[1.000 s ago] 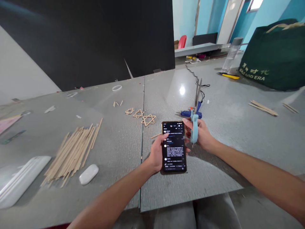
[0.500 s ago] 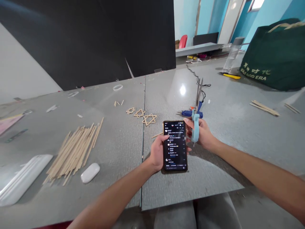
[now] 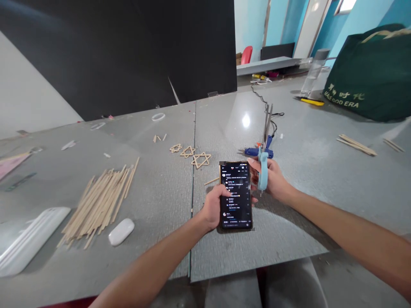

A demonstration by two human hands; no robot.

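My left hand is wrapped around a smartphone, its thumb over the lit screen, which shows a dark list of text. My right hand grips scissors with light blue handles, blades pointing up and away. Some right-hand fingers also touch the phone's right edge. Just beyond the scissors lies a blue corded tool that looks like a glue gun. Three star shapes made of thin sticks, the largest star nearest me, lie past the phone. A loose stick is partly hidden behind the phone.
Left of my hands are a heap of wooden sticks, a white rounded case and a long white object. At right lie more sticks, a yellow cutter, a clear bottle and a green bag. A black panel stands behind.
My left thumb has moved down and inward across the phone's screen. Both hands still hold the phone and scissors in nearly the same place.
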